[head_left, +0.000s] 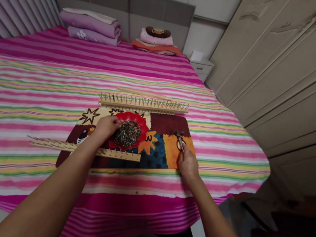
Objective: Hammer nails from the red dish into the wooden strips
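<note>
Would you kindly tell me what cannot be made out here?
All in the head view:
- Left hand: what its grip holds, too small to tell.
- Metal pieces: their exact kind, too small.
- Metal tool: its handle end, covered by the right hand.
- Near wooden strip: its middle, behind the left forearm.
- Wardrobe: its top, cut off by the upper edge.

Left hand (pixel 106 129) seems pinched, right hand (pixel 189 164) curled firmly.

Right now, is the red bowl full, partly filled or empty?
Partly filled: thin metal pieces lie heaped in the red bowl, leaving its right rim bare.
</note>
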The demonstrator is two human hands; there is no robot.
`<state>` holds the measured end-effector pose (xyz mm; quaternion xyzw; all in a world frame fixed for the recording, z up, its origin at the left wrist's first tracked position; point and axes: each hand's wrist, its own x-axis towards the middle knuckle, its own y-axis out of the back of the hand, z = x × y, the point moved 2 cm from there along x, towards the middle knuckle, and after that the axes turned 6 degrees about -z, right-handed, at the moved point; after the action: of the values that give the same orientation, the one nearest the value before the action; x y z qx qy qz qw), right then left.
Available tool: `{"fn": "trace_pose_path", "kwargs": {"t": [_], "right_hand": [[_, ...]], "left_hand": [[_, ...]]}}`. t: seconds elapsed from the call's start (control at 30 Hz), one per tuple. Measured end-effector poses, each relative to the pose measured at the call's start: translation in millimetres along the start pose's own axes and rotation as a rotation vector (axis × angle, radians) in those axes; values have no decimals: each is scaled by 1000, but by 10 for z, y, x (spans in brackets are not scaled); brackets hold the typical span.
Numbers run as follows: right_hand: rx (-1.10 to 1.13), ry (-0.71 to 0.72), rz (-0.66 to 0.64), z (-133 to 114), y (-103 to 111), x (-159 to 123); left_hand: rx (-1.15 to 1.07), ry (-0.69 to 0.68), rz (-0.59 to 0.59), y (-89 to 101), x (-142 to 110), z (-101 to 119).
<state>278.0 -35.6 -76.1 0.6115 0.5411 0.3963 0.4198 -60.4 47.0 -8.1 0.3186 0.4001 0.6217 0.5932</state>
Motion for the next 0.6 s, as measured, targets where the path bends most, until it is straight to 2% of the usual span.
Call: {"fn": "trace_pose_path", "kwargs": {"t": [0.1, 0.2, 0.43, 0.6], "right_hand": [[5, -2, -15, -19, 13, -9], [0, -24, -29, -30, 18, -15], [-52, 3, -2, -48, 33, -20], [-76, -27, -4, -56, 45, -34]], "left_hand": [[-530, 116, 26, 84, -100, -87], [-815, 177, 2, 166, -211, -96], [-1015, 202, 37, 375, -453, -68], [-1118, 156, 24, 411, -696, -33]]}}
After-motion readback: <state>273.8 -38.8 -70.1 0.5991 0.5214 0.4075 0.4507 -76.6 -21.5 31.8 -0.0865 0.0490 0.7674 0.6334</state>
